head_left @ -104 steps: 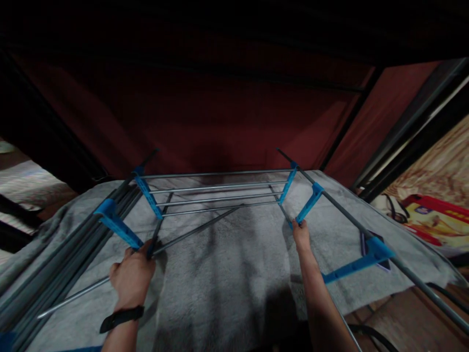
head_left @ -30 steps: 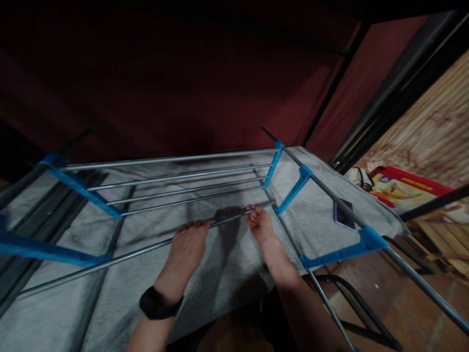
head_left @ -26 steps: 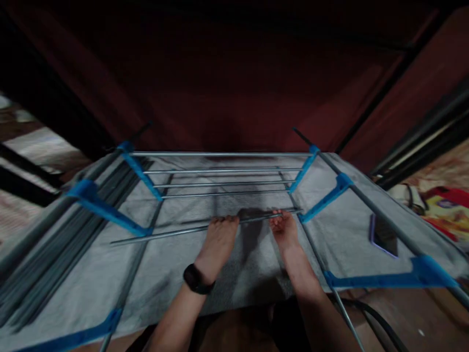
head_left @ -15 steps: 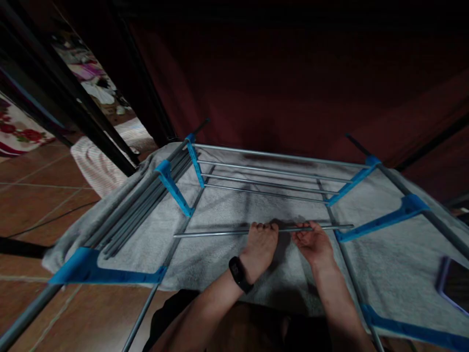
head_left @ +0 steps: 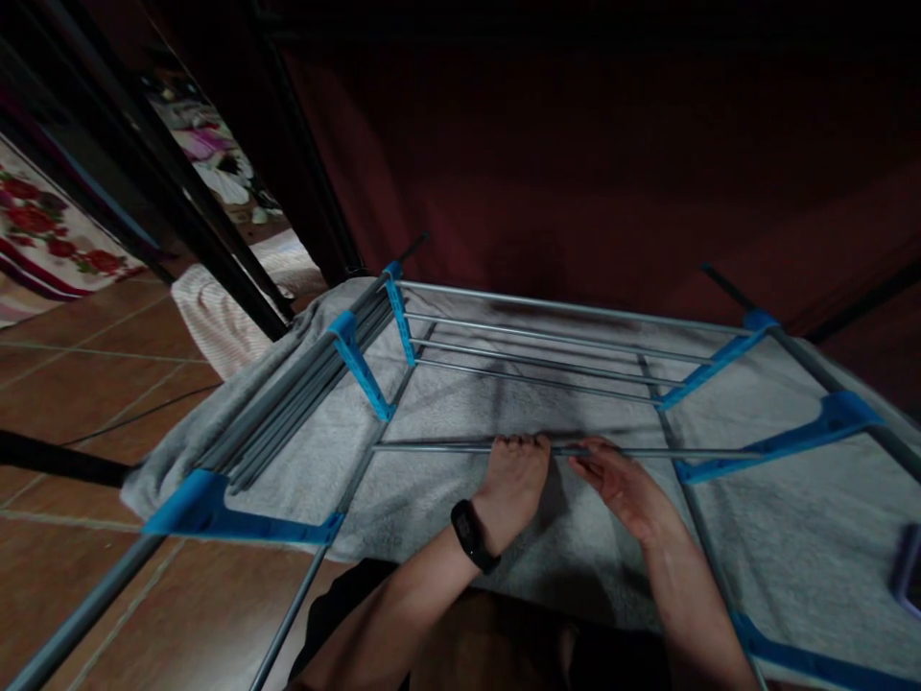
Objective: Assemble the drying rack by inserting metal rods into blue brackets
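A thin grey metal rod [head_left: 432, 448] lies crosswise in front of me, above the grey towel. My left hand [head_left: 519, 480], below a black wristband, is closed over the rod's middle, knuckles up. Just to its right, my right hand [head_left: 623, 483] has its fingers curled at the same rod, the thumb side partly hidden. The rod's right end reaches over a blue plastic bracket [head_left: 781, 446] of the rack frame. Its left end is by the frame's left lower tube [head_left: 356, 480]. Several rods [head_left: 576, 336] span the far pair of brackets.
Several loose rods [head_left: 295, 408] lie bundled at the left, by more blue brackets [head_left: 245, 518]. A grey towel [head_left: 460, 518] lies beneath the rack. A phone [head_left: 912, 571] rests at the right edge. Dark posts [head_left: 208, 230] stand left; a dark red panel [head_left: 547, 173] is behind.
The rod has shifted right between the side tubes, its right end now over the blue bracket. My right hand has turned from palm up to more sideways. The view has swung slightly left.
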{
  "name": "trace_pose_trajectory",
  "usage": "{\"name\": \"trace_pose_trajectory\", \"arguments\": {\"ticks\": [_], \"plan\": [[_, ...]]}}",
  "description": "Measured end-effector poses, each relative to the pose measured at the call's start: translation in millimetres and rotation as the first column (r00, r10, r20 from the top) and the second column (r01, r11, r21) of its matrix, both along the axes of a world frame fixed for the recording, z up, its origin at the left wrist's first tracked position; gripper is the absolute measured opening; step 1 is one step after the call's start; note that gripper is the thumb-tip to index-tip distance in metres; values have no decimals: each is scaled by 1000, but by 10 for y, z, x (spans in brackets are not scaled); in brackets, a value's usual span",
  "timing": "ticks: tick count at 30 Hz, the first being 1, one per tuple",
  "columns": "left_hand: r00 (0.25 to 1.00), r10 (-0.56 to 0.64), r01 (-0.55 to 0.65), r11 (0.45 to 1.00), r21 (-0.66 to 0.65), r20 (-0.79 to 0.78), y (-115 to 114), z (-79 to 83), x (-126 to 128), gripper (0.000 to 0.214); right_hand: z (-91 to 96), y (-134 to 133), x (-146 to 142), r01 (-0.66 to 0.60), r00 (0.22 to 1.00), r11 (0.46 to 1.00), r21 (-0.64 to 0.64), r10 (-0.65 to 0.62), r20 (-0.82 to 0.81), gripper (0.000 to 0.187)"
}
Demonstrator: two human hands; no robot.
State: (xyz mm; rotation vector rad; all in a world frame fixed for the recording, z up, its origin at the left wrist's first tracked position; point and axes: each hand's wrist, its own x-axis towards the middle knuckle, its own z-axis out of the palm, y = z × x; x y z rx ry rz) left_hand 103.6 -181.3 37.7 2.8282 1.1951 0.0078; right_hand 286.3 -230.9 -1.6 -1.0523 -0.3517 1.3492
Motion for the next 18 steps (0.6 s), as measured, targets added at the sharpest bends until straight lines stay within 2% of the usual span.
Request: {"name": "trace_pose_trajectory", "arguments": {"ticks": [4, 8, 13, 18], "plan": [[998, -50, 49, 999, 16, 25, 17, 64, -26, 29, 43, -65, 50, -61, 997, 997, 38, 59, 49, 23], [998, -60, 59, 998, 34, 30, 4, 115, 8, 27, 60, -91, 115, -41, 997, 998, 48, 37, 71, 24], [993, -69, 62, 995, 74, 96, 41, 25, 53, 22, 47, -94, 139, -37, 993, 997, 67, 29, 113, 21], [990, -66, 57, 995, 77, 128, 108, -20, 65, 23, 33, -63, 112, -12, 996, 996, 89, 5, 85, 19]]}}
